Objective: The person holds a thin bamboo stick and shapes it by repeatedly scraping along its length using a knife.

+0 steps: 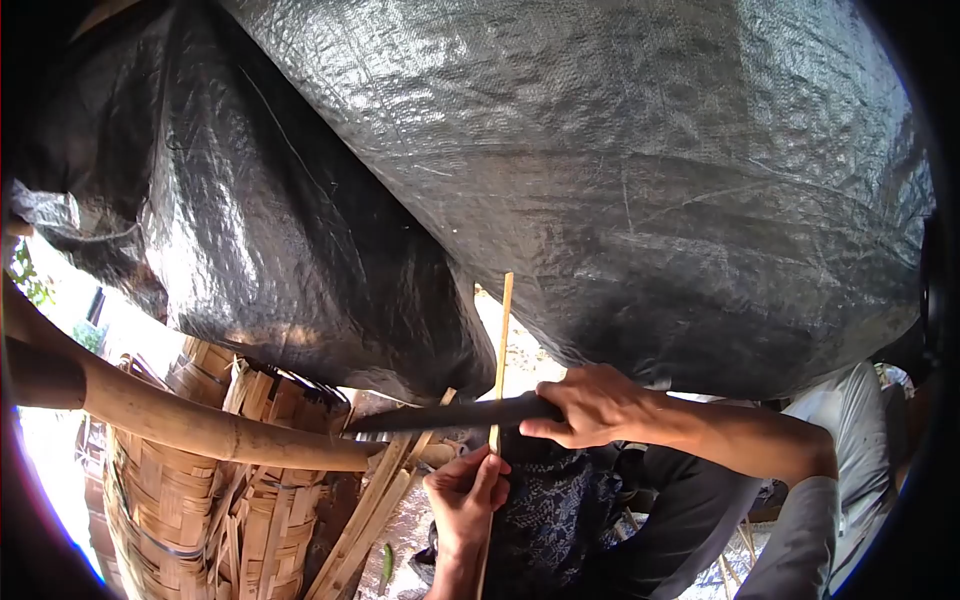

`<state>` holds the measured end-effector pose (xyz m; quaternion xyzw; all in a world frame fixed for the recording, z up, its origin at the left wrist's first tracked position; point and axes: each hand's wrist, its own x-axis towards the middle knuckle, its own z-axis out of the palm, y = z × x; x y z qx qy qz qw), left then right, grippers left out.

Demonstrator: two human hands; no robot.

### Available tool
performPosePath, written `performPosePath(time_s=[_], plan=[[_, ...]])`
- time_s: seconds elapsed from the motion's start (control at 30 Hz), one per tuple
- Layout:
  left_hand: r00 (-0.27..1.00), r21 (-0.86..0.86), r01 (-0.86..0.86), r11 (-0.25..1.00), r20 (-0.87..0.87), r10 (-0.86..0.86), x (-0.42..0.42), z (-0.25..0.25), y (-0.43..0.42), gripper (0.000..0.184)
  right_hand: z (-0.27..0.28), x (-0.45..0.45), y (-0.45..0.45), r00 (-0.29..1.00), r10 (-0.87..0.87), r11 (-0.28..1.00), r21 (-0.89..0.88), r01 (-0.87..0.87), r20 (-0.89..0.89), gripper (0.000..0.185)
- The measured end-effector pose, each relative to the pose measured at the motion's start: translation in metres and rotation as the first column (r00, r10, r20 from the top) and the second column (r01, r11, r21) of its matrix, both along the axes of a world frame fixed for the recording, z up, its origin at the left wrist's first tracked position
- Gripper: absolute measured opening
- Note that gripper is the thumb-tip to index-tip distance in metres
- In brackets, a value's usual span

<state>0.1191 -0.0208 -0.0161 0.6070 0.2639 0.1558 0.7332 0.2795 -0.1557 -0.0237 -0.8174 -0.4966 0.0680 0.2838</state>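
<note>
My right hand (590,408) is closed around the handle of a long dark knife (430,418), whose blade points left. The blade lies across a thin, pale bamboo strip (504,335) and appears to touch it. My left hand (466,494) pinches that strip between thumb and fingers just below the blade. The strip stands nearly upright, with its top end close to the dark sheeting and its lower part running down past my left wrist.
Dark plastic sheeting (620,180) hangs low overhead. At left, a thick bamboo pole (200,425) crosses in front of a woven bamboo basket (165,500). Split bamboo pieces (362,520) lean beside it. My dark-trousered leg (690,510) is below my right arm.
</note>
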Motion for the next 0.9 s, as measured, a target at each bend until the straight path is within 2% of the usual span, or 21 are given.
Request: performPosePath(time_s=[0.03,0.1,0.13,0.17,0.23,0.3,0.37,0.5,0.57,0.7,0.8,0.87,0.9], plan=[[1.000,0.008,-0.003,1.000,-0.005,0.003,0.000,0.000,0.000,0.012,0.003,0.000,-0.001,0.998,0.039,0.999,-0.016,-0.039,0.050,0.068],[1.000,0.023,0.001,1.000,0.006,-0.001,0.003,0.001,0.001,0.012,0.003,0.017,0.001,0.988,0.009,0.992,-0.129,0.011,0.157,0.069],[1.000,0.033,0.026,0.999,0.014,-0.026,0.004,0.001,0.005,0.012,0.002,0.022,0.003,0.974,-0.091,0.995,-0.026,0.098,0.209,0.071],[1.000,0.035,0.023,0.999,0.013,-0.024,0.003,0.001,0.004,0.012,-0.004,0.025,0.005,0.966,-0.165,0.986,0.009,0.167,0.201,0.072],[0.999,0.043,0.004,0.999,0.034,-0.005,0.007,-0.001,0.001,0.012,0.007,0.016,0.001,0.994,-0.107,0.989,-0.110,0.104,-0.028,0.073],[1.000,0.065,-0.021,0.998,0.017,0.020,0.013,-0.002,-0.003,0.012,0.002,0.007,-0.004,1.000,-0.006,0.997,0.077,0.006,0.003,0.073],[0.999,0.047,-0.020,0.999,0.043,0.018,0.018,-0.003,-0.002,0.012,0.006,0.020,-0.004,0.998,0.033,0.996,-0.086,-0.028,0.049,0.074],[1.000,0.030,-0.030,0.999,0.010,0.029,0.029,0.001,0.001,0.013,0.011,0.026,0.005,0.998,-0.013,0.988,-0.152,0.022,0.057,0.075],[0.999,0.054,-0.019,0.998,0.051,0.016,0.031,-0.002,0.003,0.013,0.007,0.027,0.007,0.990,-0.022,0.994,-0.106,0.007,-0.142,0.077],[0.997,0.053,-0.010,0.999,0.075,0.006,0.031,-0.002,0.002,0.014,0.012,0.029,0.006,0.996,-0.056,0.983,-0.169,0.068,0.073,0.080],[0.997,0.065,-0.007,0.998,0.081,0.001,0.035,-0.001,0.002,0.015,0.008,0.032,0.008,0.992,-0.063,0.983,-0.163,0.080,0.106,0.080],[0.997,0.027,-0.031,0.999,0.069,0.029,0.035,-0.004,0.001,0.014,-0.001,0.032,0.008,0.971,-0.127,0.988,-0.064,0.143,0.202,0.080],[0.997,0.027,-0.029,0.999,0.071,0.027,0.032,-0.003,-0.001,0.014,0.011,0.037,0.008,0.978,-0.187,0.968,-0.153,0.200,0.097,0.081]])
